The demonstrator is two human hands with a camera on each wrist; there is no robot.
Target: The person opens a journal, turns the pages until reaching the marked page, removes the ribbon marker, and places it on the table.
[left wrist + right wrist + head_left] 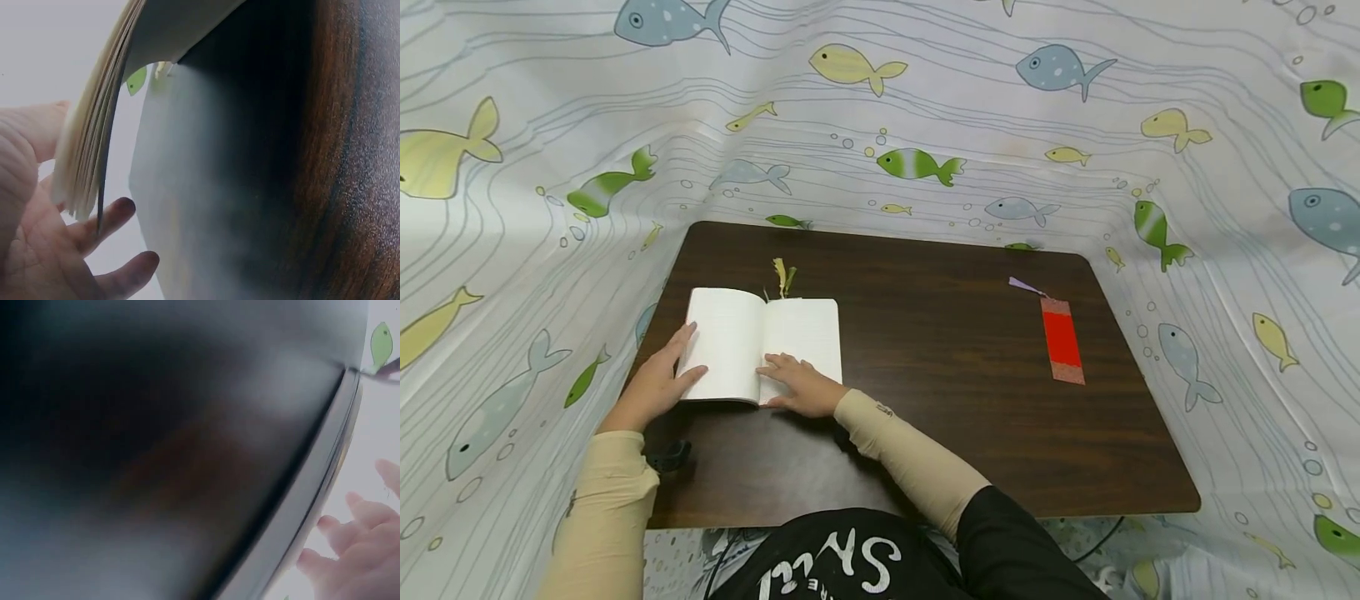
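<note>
An open notebook (724,342) with blank-looking white pages lies at the left of the dark wooden table. My left hand (657,385) holds its left side, thumb on the page. In the left wrist view the fingers (119,215) reach under the raised stack of pages and cover (103,181). Across the lower part of the right page (805,325) rests my right hand (805,387), its fingers spread toward the fold. Yellow and green tassels (782,275) stick out past the notebook's top edge.
A red bookmark (1062,340) with a purple tassel (1024,286) lies on the table's right side. A small black object (670,457) is by the left wrist. Fish-patterned white cloth (970,125) surrounds the wooden table (925,350).
</note>
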